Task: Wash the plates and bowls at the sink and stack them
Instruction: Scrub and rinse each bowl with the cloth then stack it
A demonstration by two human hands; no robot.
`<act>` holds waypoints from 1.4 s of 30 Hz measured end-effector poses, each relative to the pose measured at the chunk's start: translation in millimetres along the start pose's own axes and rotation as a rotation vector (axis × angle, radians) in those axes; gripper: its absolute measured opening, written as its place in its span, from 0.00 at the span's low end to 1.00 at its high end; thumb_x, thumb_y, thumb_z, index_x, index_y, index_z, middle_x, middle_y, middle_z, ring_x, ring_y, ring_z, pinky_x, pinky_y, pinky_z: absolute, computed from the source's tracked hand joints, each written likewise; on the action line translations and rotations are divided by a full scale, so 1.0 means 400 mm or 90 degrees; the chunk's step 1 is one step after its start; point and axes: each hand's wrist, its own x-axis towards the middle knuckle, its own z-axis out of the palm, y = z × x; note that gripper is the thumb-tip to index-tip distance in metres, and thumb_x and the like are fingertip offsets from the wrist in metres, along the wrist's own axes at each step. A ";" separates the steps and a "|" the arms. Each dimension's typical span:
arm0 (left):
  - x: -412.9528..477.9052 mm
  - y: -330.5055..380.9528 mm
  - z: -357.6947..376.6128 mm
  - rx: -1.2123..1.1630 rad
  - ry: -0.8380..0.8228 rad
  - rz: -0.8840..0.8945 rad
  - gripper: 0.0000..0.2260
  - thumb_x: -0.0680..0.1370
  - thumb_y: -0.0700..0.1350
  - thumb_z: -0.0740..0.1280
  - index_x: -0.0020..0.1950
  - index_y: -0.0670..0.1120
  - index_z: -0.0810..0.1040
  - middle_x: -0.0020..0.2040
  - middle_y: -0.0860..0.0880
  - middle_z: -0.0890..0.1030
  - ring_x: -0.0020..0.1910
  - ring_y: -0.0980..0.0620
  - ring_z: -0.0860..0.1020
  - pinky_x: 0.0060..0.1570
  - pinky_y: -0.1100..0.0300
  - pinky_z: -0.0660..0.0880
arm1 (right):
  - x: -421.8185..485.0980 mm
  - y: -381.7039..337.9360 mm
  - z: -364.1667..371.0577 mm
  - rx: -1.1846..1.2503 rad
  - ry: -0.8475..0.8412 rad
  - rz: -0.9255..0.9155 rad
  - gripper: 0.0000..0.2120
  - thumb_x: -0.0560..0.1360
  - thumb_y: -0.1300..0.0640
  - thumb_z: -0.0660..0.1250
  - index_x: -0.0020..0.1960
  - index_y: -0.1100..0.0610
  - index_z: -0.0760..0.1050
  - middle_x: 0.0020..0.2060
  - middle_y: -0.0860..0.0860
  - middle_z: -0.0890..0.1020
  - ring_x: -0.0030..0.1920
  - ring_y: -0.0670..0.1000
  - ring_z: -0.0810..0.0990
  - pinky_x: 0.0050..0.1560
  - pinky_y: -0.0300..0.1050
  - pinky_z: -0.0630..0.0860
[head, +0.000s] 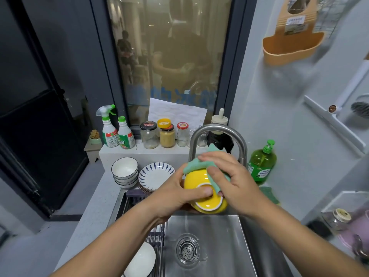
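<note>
A grey speckled countertop (89, 222) wraps the steel sink (219, 246). At the sink's ten o'clock a stack of white bowls (124, 171) stands just beside a stack of blue-patterned plates (155, 175). At twelve o'clock a raised ledge (139, 154) carries two spray bottles (108, 130) and several jars (149, 136). At two o'clock stands a green soap bottle (262, 164). A rack (157, 236) across the sink's left side holds a white bowl (142, 260).

The round glazed ceramic bowl (192, 184) is bright yellow, with a white ring round its foot. The soft cleaning cloth (192, 165) against it is teal green. The stacked ceramic bowls (124, 168) are white with thin dark rims. The stacked ceramic plates (156, 174) are white with dark blue leaf strokes fanning round the edge. The plastic pump bottle (261, 164) is translucent green. 2 white plastic cleaner bottles (108, 130) have green tops.
</note>
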 end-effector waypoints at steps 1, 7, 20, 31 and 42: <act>0.002 0.001 0.002 0.005 0.009 0.003 0.29 0.70 0.41 0.81 0.68 0.54 0.76 0.53 0.48 0.86 0.50 0.48 0.85 0.47 0.47 0.84 | 0.011 -0.002 -0.004 0.020 -0.012 0.017 0.13 0.81 0.51 0.59 0.62 0.47 0.79 0.63 0.46 0.77 0.66 0.44 0.73 0.51 0.30 0.76; 0.014 -0.005 -0.014 -0.101 0.086 -0.027 0.31 0.66 0.49 0.80 0.67 0.50 0.75 0.54 0.46 0.86 0.51 0.42 0.86 0.48 0.38 0.84 | -0.059 0.025 0.047 0.052 0.085 0.053 0.19 0.82 0.51 0.56 0.73 0.42 0.67 0.74 0.43 0.66 0.73 0.39 0.64 0.69 0.30 0.62; 0.020 0.007 0.071 -0.289 0.163 0.006 0.29 0.71 0.52 0.75 0.69 0.46 0.70 0.64 0.40 0.82 0.59 0.41 0.84 0.57 0.37 0.81 | -0.052 0.002 0.117 0.170 0.214 0.144 0.26 0.79 0.47 0.59 0.75 0.39 0.58 0.74 0.37 0.60 0.73 0.35 0.61 0.73 0.35 0.61; 0.011 -0.010 0.004 -0.092 0.050 -0.104 0.26 0.65 0.49 0.80 0.61 0.48 0.78 0.55 0.44 0.83 0.53 0.47 0.82 0.55 0.45 0.83 | -0.005 0.020 -0.003 -0.035 0.034 0.053 0.25 0.73 0.48 0.63 0.71 0.44 0.68 0.68 0.47 0.70 0.70 0.37 0.65 0.71 0.33 0.61; 0.029 0.036 -0.030 0.020 0.018 -0.134 0.21 0.66 0.41 0.77 0.57 0.47 0.82 0.50 0.43 0.85 0.49 0.43 0.82 0.61 0.33 0.76 | -0.015 0.023 0.018 0.042 -0.011 0.154 0.15 0.80 0.47 0.61 0.65 0.41 0.73 0.64 0.40 0.74 0.65 0.35 0.71 0.68 0.36 0.67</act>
